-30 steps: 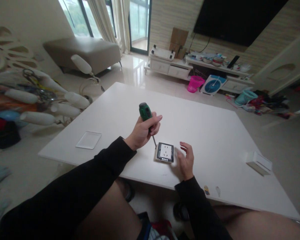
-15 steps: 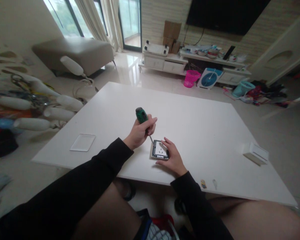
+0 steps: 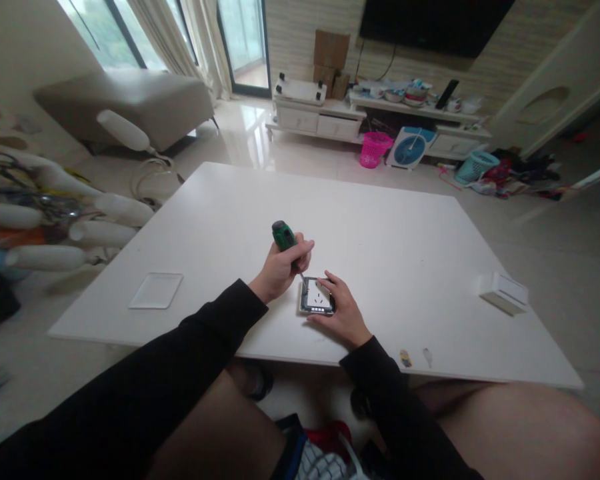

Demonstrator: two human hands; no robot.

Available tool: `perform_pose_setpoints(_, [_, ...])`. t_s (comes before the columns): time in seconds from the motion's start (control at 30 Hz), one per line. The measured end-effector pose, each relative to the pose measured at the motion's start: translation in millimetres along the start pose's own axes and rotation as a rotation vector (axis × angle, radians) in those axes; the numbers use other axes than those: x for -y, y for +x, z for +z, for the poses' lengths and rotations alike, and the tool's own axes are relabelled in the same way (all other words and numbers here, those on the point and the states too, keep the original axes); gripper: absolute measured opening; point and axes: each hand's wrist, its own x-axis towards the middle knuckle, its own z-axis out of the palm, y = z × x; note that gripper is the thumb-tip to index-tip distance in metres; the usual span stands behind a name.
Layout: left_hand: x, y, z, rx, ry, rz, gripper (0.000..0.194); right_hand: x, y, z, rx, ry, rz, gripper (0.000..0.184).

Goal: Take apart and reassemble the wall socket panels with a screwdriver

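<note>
A screwdriver (image 3: 283, 235) with a green and black handle is gripped in my left hand (image 3: 278, 272), its shaft slanting down to the right. The tip meets the left side of a wall socket (image 3: 318, 295), which has a white face, slots and a dark frame. The socket lies face up on the white table near its front edge. Curled around the socket's right side is my right hand (image 3: 349, 315), fingers at the top and thumb at the lower edge. Exactly what the tip touches is too small to tell.
On the table's left lies a clear-edged square cover plate (image 3: 157, 291). A white box (image 3: 504, 293) stands at the right. Near the front edge are a small coloured piece (image 3: 405, 359) and a small pale piece (image 3: 427, 357). Lamp arms (image 3: 103, 232) crowd the table's left side.
The camera view has shifted slightly. Both hands keep their holds on the screwdriver and the socket, with only slight movement.
</note>
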Motion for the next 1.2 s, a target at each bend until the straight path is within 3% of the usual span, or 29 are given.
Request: perform_pose_setpoints(1.2, [6.6,4.0,-3.9,0.016,0.063,0.007,0.049,6.3,-0.5,-0.2,-0.019,-0.017,0.017,0.072])
